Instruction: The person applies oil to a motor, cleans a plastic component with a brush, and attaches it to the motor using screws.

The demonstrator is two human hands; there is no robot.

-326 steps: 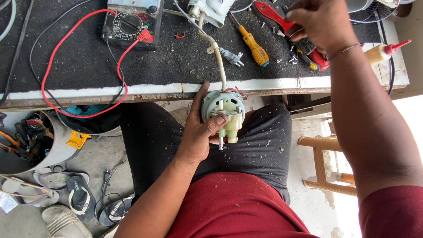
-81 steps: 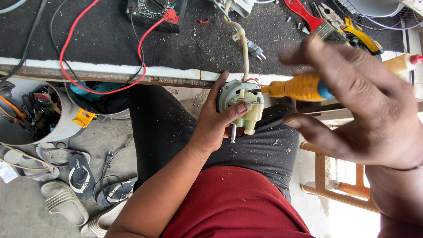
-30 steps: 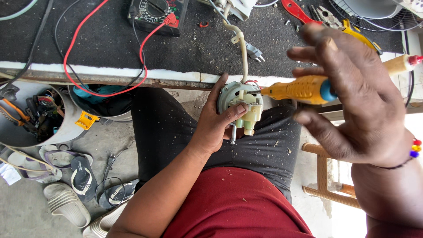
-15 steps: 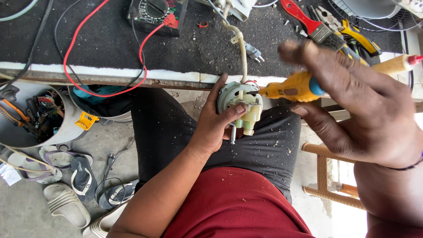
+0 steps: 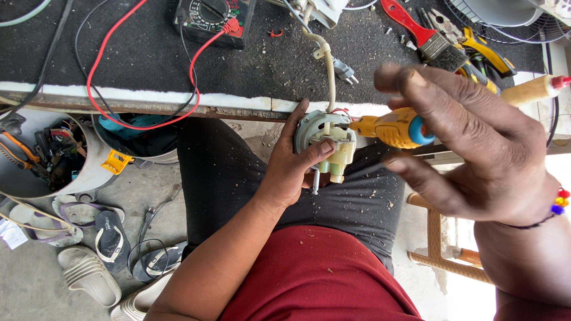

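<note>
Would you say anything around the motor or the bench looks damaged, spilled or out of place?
Pale crumbs are scattered over the dark bench top and the trouser legs. The bench's white front edge is chipped. Several sandals lie jumbled on the floor.

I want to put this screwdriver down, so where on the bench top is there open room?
Bare mat lies between the red test lead and the black cable, and between the multimeter and the white cord. It is crowded around the red-handled brush and pliers.
</note>
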